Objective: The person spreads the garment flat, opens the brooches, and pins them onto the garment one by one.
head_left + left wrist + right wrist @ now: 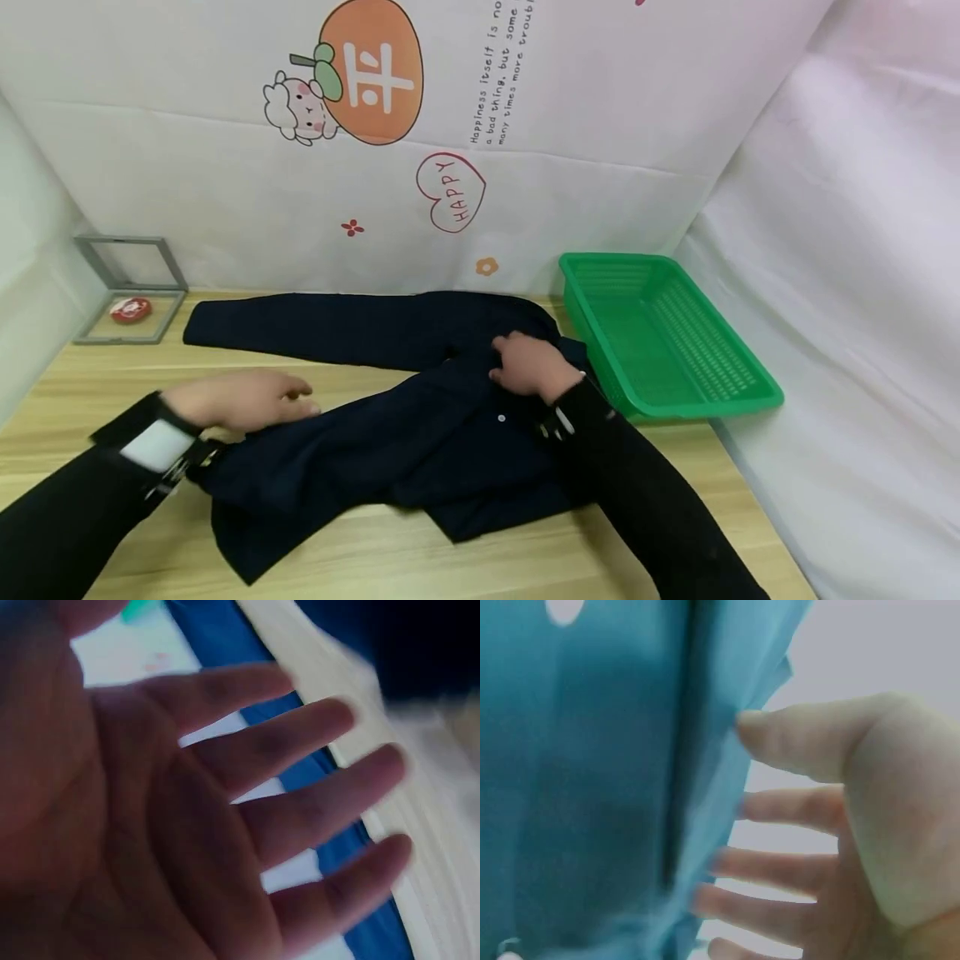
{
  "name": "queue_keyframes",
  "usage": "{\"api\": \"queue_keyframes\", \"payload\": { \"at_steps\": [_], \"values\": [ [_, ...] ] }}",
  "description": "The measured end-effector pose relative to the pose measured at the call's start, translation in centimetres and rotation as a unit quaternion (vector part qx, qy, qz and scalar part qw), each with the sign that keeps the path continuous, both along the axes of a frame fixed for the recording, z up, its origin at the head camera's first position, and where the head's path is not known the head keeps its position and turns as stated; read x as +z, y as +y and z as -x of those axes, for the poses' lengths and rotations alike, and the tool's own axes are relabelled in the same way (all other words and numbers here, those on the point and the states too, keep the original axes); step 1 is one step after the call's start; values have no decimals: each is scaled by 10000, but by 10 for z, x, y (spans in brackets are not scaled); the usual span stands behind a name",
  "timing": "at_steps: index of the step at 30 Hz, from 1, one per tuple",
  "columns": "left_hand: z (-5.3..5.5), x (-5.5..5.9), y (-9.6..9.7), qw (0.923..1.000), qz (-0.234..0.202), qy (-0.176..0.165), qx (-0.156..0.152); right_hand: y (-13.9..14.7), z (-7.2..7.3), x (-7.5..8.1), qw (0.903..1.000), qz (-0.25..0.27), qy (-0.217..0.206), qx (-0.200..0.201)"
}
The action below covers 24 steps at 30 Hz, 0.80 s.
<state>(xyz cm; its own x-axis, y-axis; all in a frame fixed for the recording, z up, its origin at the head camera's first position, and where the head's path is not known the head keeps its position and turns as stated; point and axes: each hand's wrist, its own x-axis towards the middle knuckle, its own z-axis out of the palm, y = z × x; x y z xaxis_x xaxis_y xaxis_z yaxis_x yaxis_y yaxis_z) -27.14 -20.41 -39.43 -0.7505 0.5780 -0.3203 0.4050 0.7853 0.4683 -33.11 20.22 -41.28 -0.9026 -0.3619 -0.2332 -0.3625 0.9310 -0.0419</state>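
Note:
A dark navy button-up shirt (pixel 457 442) lies spread on the wooden table, one sleeve (pixel 307 327) stretched straight to the left along the back. The other sleeve (pixel 300 467) slants toward the front left. My left hand (pixel 243 400) hovers beside that front sleeve, holding nothing; in the left wrist view its fingers (pixel 315 810) are spread. Over the upper part of the shirt, near the collar end, is my right hand (pixel 532 367). In the right wrist view its thumb tip meets the edge of the fabric (pixel 607 772), and the fairly straight fingers (pixel 780 870) reach to that same edge.
A green plastic basket (pixel 600 350) stands at the right, close against the shirt. At the back left sits an open grey-framed case (pixel 172 321) with a small red item (pixel 131 310) in it. A printed white cloth (pixel 225 192) rises behind the table (pixel 360 558).

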Motion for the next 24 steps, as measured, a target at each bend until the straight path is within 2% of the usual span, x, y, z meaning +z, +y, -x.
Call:
{"api": "queue_keyframes", "payload": {
  "at_steps": [2, 5, 8, 10, 13, 16, 19, 22, 24],
  "values": [
    [-21, 4, -6, 9999, -125, -20, 47, -3, -32, 8, 9991, -31, -17, 426],
    [-49, 6, -17, 9988, -452, 197, 33, -3, -74, 11, 9957, -41, -155, 912],
    [-71, -1, -23, 9981, -538, 311, -48, 1, -101, 6, 9926, -129, -445, 1119],
    [-78, -9, -22, 9982, -404, 434, -56, 4, -111, 1, 9918, -139, -518, 1163],
    [-79, -22, -17, 9969, -77, 774, 155, 9, -115, -6, 9908, -63, -379, 1294],
    [-72, -27, -16, 9918, -152, 1232, 300, 13, -113, -10, 9885, 101, -126, 1505],
    [-63, -20, -23, 9881, -532, 1343, 531, 16, -111, -12, 9872, 210, -18, 1581],
    [-55, -6, -33, 9836, -1003, 1224, 862, 19, -109, -14, 9879, 287, 51, 1526],
    [-50, 1, -41, 9804, -1118, 1239, 1047, 22, -109, -15, 9888, 331, 62, 1453]
  ]
}}
